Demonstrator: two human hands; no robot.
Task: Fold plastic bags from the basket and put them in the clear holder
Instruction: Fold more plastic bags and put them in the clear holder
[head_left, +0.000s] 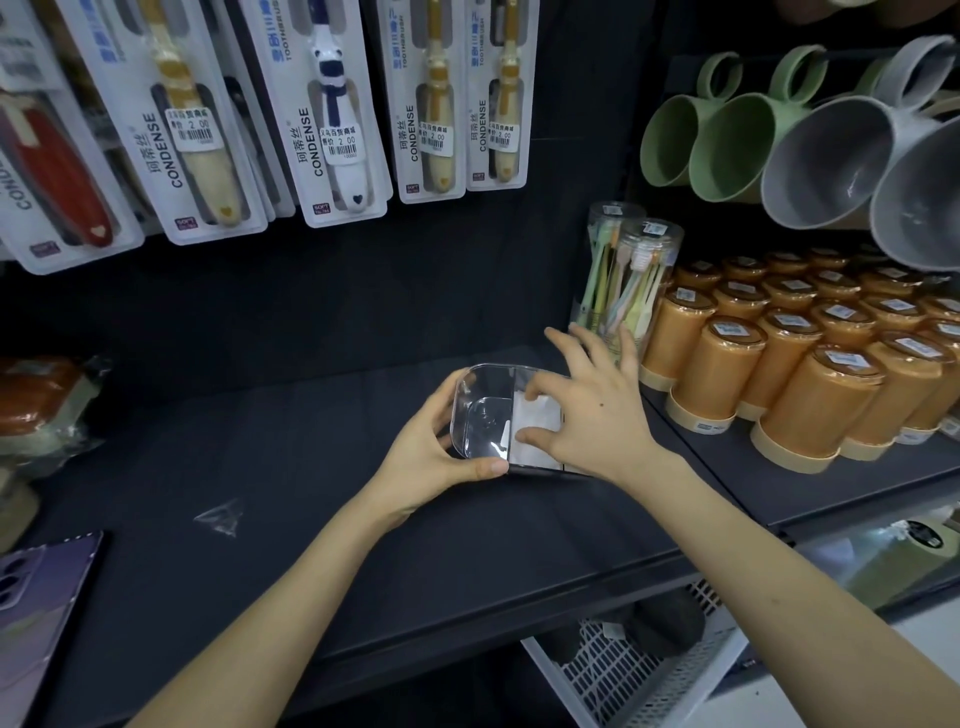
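Observation:
The clear holder (480, 415) lies on the dark shelf (311, 493) in the middle of the view. My left hand (431, 452) grips its left end, thumb along the near edge. A folded white plastic bag (540, 431) sits in the holder's right half. My right hand (587, 405) is over that half, with thumb and a finger pinching the bag and the other fingers spread. The white slatted basket (639, 670) stands below the shelf at the lower right, with dark bags inside.
A small clear scrap of plastic (221, 514) lies on the shelf to the left. Orange lidded cups (810, 364) and a clear tube of toothbrushes (628, 280) crowd the right. Packaged toothbrushes (332, 114) hang above. A phone (36, 597) lies at the lower left.

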